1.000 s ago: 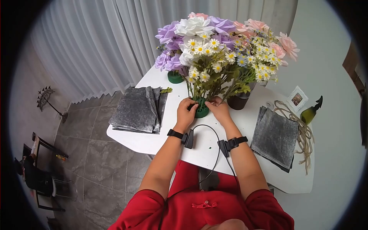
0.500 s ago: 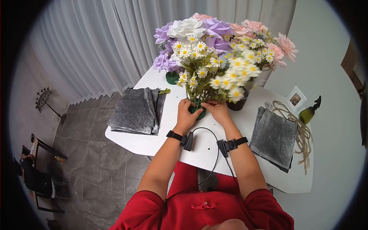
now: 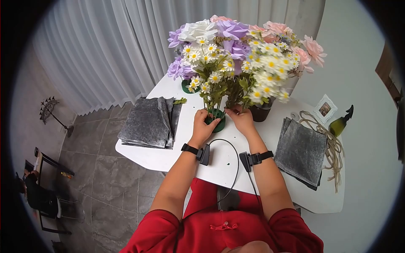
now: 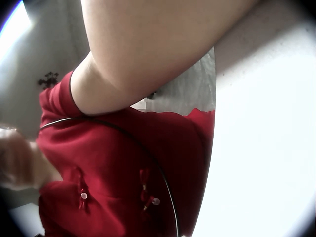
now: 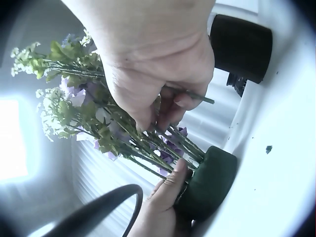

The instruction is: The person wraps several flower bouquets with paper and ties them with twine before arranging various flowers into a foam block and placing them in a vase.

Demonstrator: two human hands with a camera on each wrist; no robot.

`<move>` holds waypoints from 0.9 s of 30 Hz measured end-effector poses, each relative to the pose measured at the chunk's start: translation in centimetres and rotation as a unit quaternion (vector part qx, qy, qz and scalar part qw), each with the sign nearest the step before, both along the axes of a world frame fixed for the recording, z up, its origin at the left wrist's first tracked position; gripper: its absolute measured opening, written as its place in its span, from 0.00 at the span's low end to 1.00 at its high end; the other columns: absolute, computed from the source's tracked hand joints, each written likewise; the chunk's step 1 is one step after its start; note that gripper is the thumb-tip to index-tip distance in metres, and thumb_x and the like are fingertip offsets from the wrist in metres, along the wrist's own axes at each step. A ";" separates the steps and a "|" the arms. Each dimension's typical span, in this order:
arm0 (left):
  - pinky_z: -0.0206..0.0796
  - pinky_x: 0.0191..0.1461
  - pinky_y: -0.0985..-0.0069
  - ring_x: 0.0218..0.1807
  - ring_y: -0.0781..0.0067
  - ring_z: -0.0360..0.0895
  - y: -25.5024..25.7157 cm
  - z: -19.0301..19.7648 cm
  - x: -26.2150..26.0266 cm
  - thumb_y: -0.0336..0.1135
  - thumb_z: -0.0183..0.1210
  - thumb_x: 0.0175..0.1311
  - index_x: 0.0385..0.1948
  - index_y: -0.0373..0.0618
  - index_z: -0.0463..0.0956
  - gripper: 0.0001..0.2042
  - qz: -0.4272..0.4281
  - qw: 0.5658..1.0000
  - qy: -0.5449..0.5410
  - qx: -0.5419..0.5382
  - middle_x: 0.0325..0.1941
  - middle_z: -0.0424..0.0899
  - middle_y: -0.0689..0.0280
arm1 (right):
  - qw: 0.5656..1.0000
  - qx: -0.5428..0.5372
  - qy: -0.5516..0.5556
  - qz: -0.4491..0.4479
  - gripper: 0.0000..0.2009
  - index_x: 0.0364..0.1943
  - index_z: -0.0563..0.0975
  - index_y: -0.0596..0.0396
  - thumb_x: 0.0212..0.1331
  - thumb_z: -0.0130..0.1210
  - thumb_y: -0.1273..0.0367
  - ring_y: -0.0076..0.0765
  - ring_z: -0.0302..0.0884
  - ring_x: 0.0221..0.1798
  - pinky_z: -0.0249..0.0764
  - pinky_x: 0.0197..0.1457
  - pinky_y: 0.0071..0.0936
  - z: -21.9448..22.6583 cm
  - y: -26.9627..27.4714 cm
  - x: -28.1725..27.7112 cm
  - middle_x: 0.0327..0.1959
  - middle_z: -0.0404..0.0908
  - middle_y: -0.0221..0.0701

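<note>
My left hand [image 3: 202, 127] grips the side of a round green flower base [image 3: 220, 125], its thumb along the rim; several stems [image 5: 190, 145] stand in the base. My right hand [image 3: 243, 121] pinches a daisy stem just right of the base. Its cut stem end [image 5: 205, 98] sticks out past the fingers, apart from the base. This stem's white daisies [image 3: 270, 76] lean out to the right and are blurred. Other daisies [image 3: 206, 57] rise from the base. In the left wrist view, only the forearm and red top [image 4: 123, 163] show; the hand is out of frame.
Purple roses [image 3: 234, 31] and a second green base [image 3: 190, 87] stand behind. A dark pot [image 3: 260, 114] with pink roses [image 3: 314, 50] is at right. Grey sheets [image 3: 145, 122] lie left, more sheets [image 3: 301, 149] right, beside twine [image 3: 335, 156], a photo frame [image 3: 325, 109] and a spray bottle [image 3: 338, 125].
The right-hand daisies swung left and down, then back to the right. My right hand has drawn the stem slightly away from the base. The base and left hand shifted a little left.
</note>
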State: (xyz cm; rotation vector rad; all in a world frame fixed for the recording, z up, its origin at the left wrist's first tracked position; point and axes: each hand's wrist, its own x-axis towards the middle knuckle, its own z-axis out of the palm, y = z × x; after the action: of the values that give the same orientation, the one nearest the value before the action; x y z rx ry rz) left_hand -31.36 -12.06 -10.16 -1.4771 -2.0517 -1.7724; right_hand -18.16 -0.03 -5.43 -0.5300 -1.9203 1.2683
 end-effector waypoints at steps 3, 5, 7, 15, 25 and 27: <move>0.65 0.51 0.74 0.45 0.64 0.70 0.1 -0.3 -0.1 0.30 0.69 0.50 0.34 0.37 0.73 0.14 0.006 1.000 0.016 0.011 0.42 0.71 0.61 | 0.999 0.007 -0.029 -0.014 0.10 0.34 0.80 0.59 0.59 0.61 0.65 0.23 0.74 0.31 0.68 0.36 0.22 1.0 -0.3 0.5 0.28 0.82 0.29; 0.65 0.51 0.74 0.45 0.64 0.70 -0.1 0.0 0.0 0.29 0.68 0.50 0.34 0.37 0.74 0.13 0.009 1.000 0.014 0.001 0.42 0.71 0.61 | 0.999 0.021 -0.045 -0.020 0.10 0.36 0.80 0.58 0.60 0.58 0.65 0.25 0.76 0.31 0.70 0.37 0.24 0.8 0.1 0.5 0.28 0.82 0.32; 0.65 0.51 0.74 0.45 0.64 0.70 -0.1 0.0 0.2 0.29 0.67 0.51 0.35 0.37 0.74 0.13 0.012 1.000 0.012 -0.010 0.42 0.71 0.61 | 0.997 -0.060 0.025 0.036 0.10 0.38 0.78 0.59 0.61 0.55 0.65 0.29 0.77 0.32 0.71 0.40 0.27 -0.3 0.9 0.1 0.29 0.82 0.32; 0.63 0.52 0.69 0.46 0.59 0.68 -0.1 0.5 0.3 0.28 0.67 0.45 0.30 0.37 0.73 0.12 0.008 0.999 -0.031 -0.017 0.39 0.71 0.59 | 0.910 0.362 -0.196 -0.044 0.07 0.39 0.74 0.57 0.61 0.49 0.71 0.46 0.76 0.36 0.71 0.38 0.38 -1.3 1.9 0.8 0.30 0.77 0.39; 0.63 0.52 0.73 0.46 0.62 0.69 0.0 -0.3 0.0 0.27 0.64 0.48 0.33 0.37 0.74 0.11 -0.002 1.000 0.003 0.003 0.41 0.69 0.61 | 0.988 -0.141 -0.063 0.029 0.16 0.45 0.79 0.56 0.61 0.57 0.59 0.24 0.68 0.25 0.67 0.29 0.24 -0.4 0.0 -0.1 0.33 0.81 0.28; 0.63 0.52 0.73 0.47 0.62 0.69 0.1 -0.2 0.1 0.27 0.64 0.48 0.33 0.37 0.74 0.11 -0.003 1.000 0.000 0.000 0.42 0.69 0.61 | 0.988 -0.145 -0.032 0.049 0.15 0.46 0.80 0.55 0.62 0.57 0.60 0.23 0.66 0.25 0.66 0.30 0.24 -0.3 -0.3 -0.4 0.35 0.82 0.27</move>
State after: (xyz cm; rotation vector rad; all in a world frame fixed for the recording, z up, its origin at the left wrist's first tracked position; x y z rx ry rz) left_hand -31.27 -11.97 -10.34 -1.4844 -2.0483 -1.7748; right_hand -18.59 -0.38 -5.78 -0.6352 -1.8445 1.6257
